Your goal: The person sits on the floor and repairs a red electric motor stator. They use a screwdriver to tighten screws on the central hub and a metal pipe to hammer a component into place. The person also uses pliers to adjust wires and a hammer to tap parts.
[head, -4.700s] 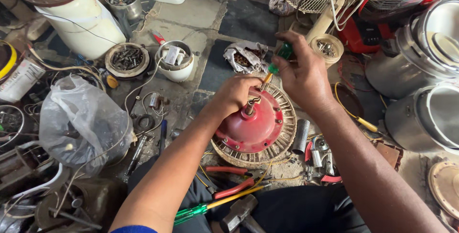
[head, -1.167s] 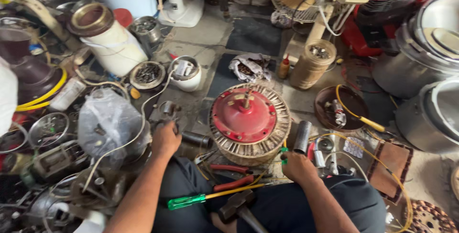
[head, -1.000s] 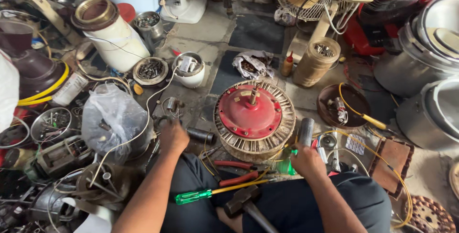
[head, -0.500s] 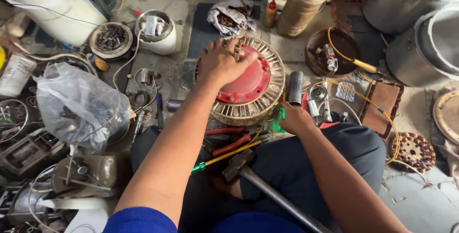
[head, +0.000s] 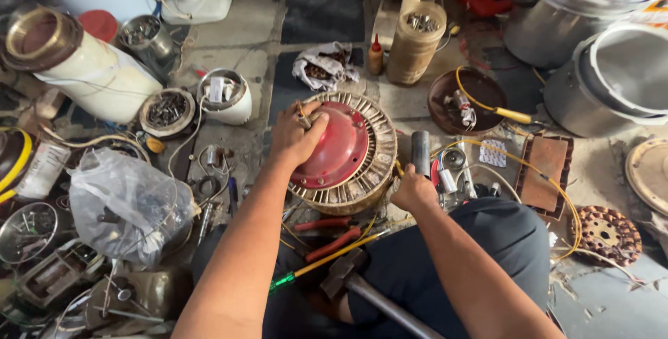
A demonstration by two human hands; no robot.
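Concrete floor (head: 243, 26) crowded with parts, tins, wire. Red-capped fan motor (head: 344, 151) lay on floor before seated person's knees. Left hand (head: 298, 134) curled, gripping motor's upper-left rim. Right hand (head: 412, 189) closed at motor's right edge; contents not discernible. Hammer (head: 348, 280), green-handled screwdriver (head: 320, 264), red pliers (head: 327, 235) lay just below motor.

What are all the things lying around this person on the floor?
round red-capped ribbed metal motor: one, red and cream, centre
dark metal cylinder: one, grey, right of motor
hammer with steel head: one, by the lap
red-handled pliers: one, below motor
green-handled screwdriver: one, yellow shaft, near hammer
clear plastic bag: one, left
brown round dish: one, upper right
small squeeze bottle with red tip: one, top centre
left hand: on motor's red cap
right hand: fingers closed beside motor, contents hidden
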